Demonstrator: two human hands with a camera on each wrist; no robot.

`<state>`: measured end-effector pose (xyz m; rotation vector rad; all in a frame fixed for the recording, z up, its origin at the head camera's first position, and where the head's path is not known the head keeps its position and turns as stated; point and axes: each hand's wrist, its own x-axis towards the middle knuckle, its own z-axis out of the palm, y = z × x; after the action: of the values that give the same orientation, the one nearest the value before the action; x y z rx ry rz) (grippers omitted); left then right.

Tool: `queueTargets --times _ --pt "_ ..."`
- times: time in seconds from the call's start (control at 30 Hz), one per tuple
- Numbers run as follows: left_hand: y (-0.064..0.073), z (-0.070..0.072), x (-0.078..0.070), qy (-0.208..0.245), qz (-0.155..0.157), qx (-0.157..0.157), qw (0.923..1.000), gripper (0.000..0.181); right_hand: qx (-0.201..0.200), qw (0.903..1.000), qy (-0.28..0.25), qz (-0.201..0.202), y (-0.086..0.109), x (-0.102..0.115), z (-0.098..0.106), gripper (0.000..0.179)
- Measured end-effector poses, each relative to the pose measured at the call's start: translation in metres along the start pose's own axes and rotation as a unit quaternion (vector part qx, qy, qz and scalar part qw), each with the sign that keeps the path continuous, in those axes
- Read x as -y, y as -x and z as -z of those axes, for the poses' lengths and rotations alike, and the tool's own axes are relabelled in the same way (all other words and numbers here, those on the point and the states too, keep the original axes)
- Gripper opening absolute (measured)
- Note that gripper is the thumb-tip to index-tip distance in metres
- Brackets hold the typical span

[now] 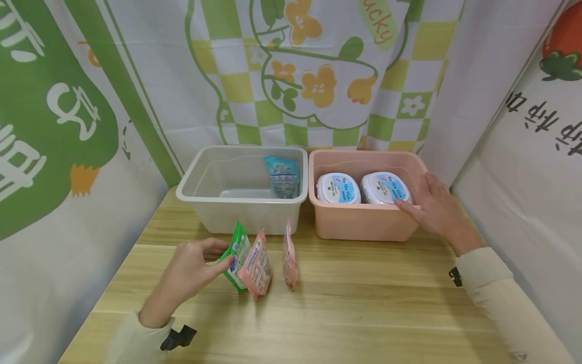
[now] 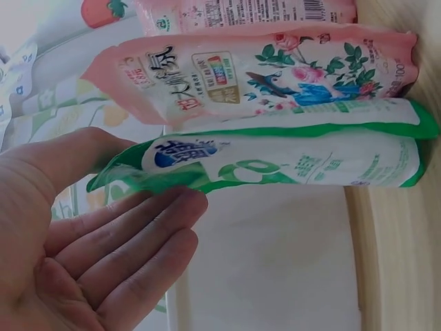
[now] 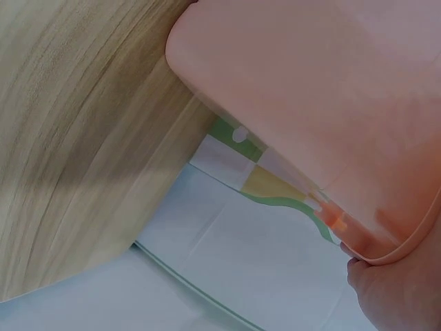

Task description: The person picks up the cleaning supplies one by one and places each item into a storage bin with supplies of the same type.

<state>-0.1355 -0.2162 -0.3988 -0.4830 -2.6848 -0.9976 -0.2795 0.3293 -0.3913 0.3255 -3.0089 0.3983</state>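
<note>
My left hand (image 1: 184, 270) pinches the top of a green-and-white pouch (image 1: 237, 260) between thumb and fingers. In the left wrist view the pouch (image 2: 275, 162) stands on edge on the wood, its top between my thumb and fingertips. Right beside it stands a pink pouch (image 1: 258, 270) with a flower-and-bird print, and a second pink pouch (image 1: 289, 258) stands a little further right. On the right, my right hand (image 1: 438, 212) grips the corner rim of a pink bin (image 1: 364, 225), thumb over the front edge. The right wrist view shows the bin's side (image 3: 310, 83) and part of that hand (image 3: 400, 289).
Behind the pouches stands a pale grey bin (image 1: 245, 217) with a blue pouch (image 1: 285, 179) leaning at its right end. Two white tubs with blue-printed lids, a left tub (image 1: 338, 188) and a right tub (image 1: 386, 188), sit in the pink bin. Printed curtains (image 1: 318, 76) enclose the wooden table (image 1: 364, 303).
</note>
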Motion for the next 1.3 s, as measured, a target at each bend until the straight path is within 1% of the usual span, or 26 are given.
queueTargets --times 0.07,0.27,0.47,0.57,0.73,0.9,1.0,1.13,1.3 --pt "0.0 -0.003 0.001 0.003 0.007 0.002 1.0 0.017 0.002 1.0 -0.001 0.0 0.0 0.001 0.001 0.114" --pt "0.0 -0.013 0.002 0.006 0.014 0.001 0.9999 0.014 -0.002 1.0 -0.005 0.004 0.001 0.002 0.001 0.114" --pt "0.0 -0.022 0.002 -0.008 0.003 -0.025 0.9997 0.008 -0.017 0.9998 -0.007 0.009 0.003 0.001 0.0 0.113" --pt "0.0 -0.026 0.001 -0.015 0.006 -0.038 0.9991 0.006 -0.026 0.9995 -0.011 0.014 0.003 0.0 -0.001 0.111" --pt "0.001 -0.028 -0.001 -0.022 0.024 -0.052 0.9981 0.006 -0.04 0.9988 -0.018 0.024 0.002 0.0 -0.002 0.11" --pt "0.002 -0.03 -0.001 -0.025 0.035 -0.056 0.9975 0.007 -0.034 0.9992 -0.017 0.015 0.003 0.0 -0.002 0.112" --pt "0.002 -0.031 -0.002 -0.025 0.036 -0.06 0.9972 0.007 -0.032 0.9992 -0.02 0.012 0.003 0.0 -0.002 0.112" --pt "0.002 -0.032 -0.002 -0.024 0.029 -0.066 0.9971 0.006 -0.035 0.9991 -0.018 0.016 0.003 0.0 -0.001 0.111" --pt "0.002 -0.032 -0.002 -0.024 0.028 -0.069 0.9969 0.006 -0.026 0.9995 -0.013 0.011 0.001 0.0 -0.001 0.113"
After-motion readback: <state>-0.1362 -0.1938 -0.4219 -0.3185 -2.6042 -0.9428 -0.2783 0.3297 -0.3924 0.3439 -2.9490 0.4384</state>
